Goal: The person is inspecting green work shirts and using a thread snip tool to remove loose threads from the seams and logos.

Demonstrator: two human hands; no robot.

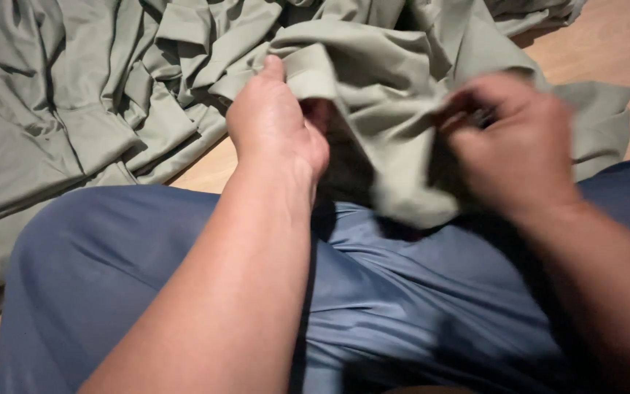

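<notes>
A fold of pale green cloth point(380, 95) is bunched between the two hands, lifted just above the person's lap. The left hand point(275, 124) grips a hemmed edge of it, thumb on top and fingers curled underneath. The right hand point(515, 149), blurred, is closed on the cloth's other side, fingers tucked into the folds. Beyond both hands, more of the same green fabric point(89, 95) lies rumpled in a heap, spreading away to the left. Below the hands are blue trousers point(402, 292) over the person's legs. A wooden floor point(614, 51) shows beyond the right hand.
</notes>
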